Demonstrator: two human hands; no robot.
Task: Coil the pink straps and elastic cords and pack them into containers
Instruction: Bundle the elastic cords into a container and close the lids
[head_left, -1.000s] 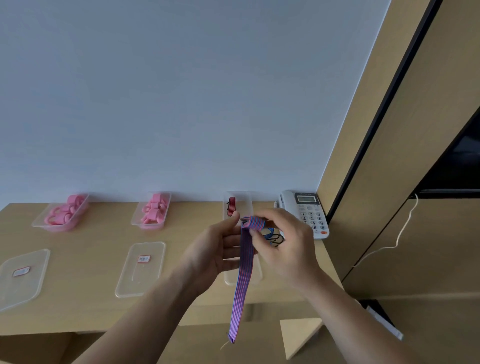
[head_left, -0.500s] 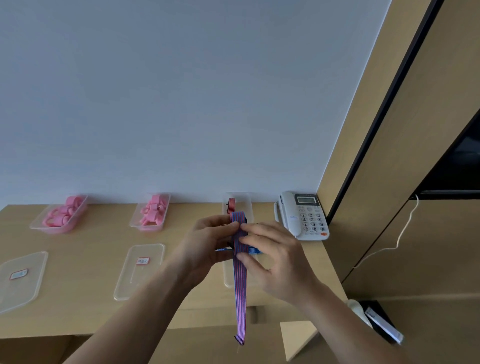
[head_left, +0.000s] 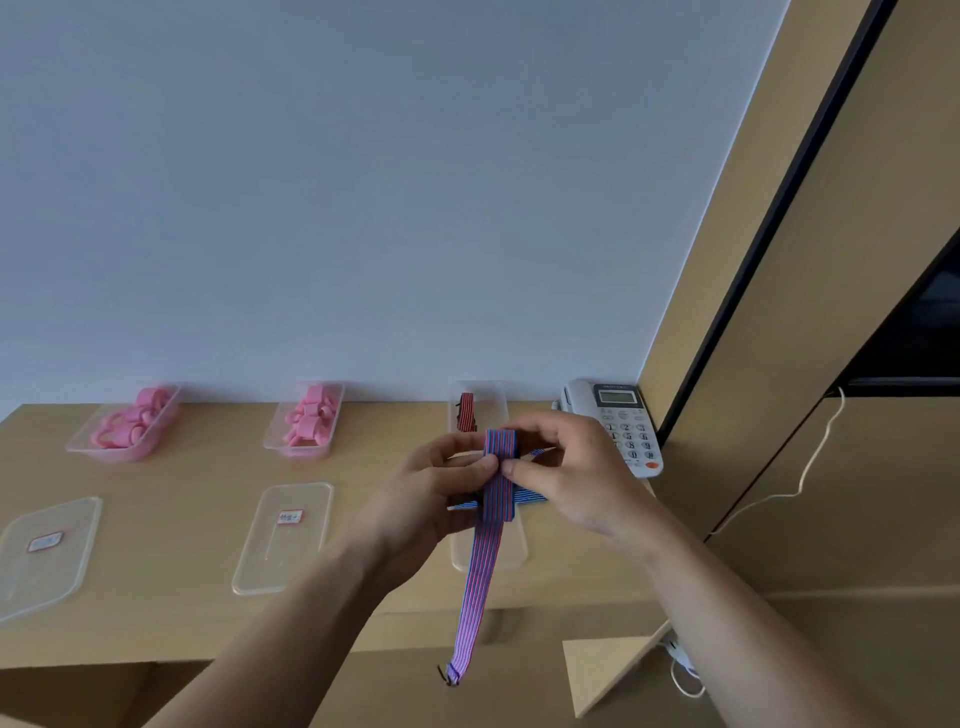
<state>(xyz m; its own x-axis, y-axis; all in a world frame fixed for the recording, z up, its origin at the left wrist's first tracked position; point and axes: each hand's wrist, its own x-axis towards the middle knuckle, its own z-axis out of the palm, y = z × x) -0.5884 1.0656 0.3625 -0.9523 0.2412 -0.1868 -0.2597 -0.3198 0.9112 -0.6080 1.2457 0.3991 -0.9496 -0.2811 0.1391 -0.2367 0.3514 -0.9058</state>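
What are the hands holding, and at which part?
Both the left hand and the right hand pinch the striped elastic strap at its folded upper end; the long tail hangs free below.

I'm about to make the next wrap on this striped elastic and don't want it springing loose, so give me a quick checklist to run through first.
1. Both hands on the coil: left hand and right hand pinch the folded top of the striped elastic: ok.
2. Coil finished: a long tail hangs past the desk edge: not ok.
3. Tail free: no snag seen: ok.
4. Open container behind the hands has room; it holds one red-black coil: ok.
5. Lid within reach, on the desk under the hands: ok.
6. Blue strand behind the hands, same elastic or another: cannot tell.
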